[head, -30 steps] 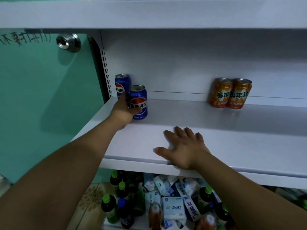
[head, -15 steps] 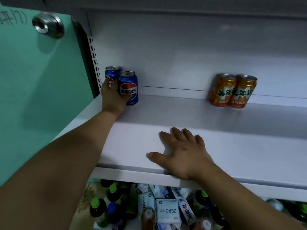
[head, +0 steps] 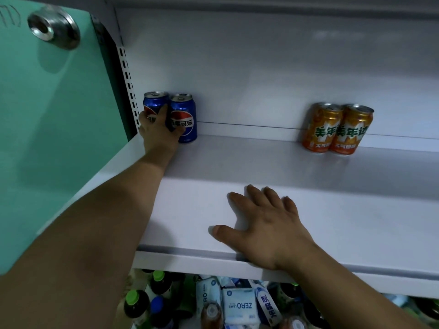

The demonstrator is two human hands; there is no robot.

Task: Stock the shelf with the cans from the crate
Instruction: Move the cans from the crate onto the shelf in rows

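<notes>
Left edge: a smooth, flat green panel point(head: 47, 138) carrying a round, polished metal knob point(head: 53, 27). Beside it runs a white metal upright point(head: 129, 84) punched with a column of narrow slots. At the back left corner of the white, matte shelf point(head: 261, 162) stand two cylindrical blue cans with glossy printed walls and silver tops, upright and touching each other. The left hand point(head: 159, 134) grasps the right-hand blue can point(head: 186, 115), thumb across its front and fingers curled between it and the left-hand blue can point(head: 153, 102). The gripped can's base rests on the shelf against the back wall. Centre front: the right hand point(head: 266, 229) lies released, palm down, fingers straight and spread on the shelf near its front lip. Farther right, at the back, two shiny orange cans point(head: 336, 129) stand upright, touching. Below the shelf: dark bottles point(head: 136, 305) with green caps and soft, white-and-blue packets point(head: 240, 307), piled loosely.
</notes>
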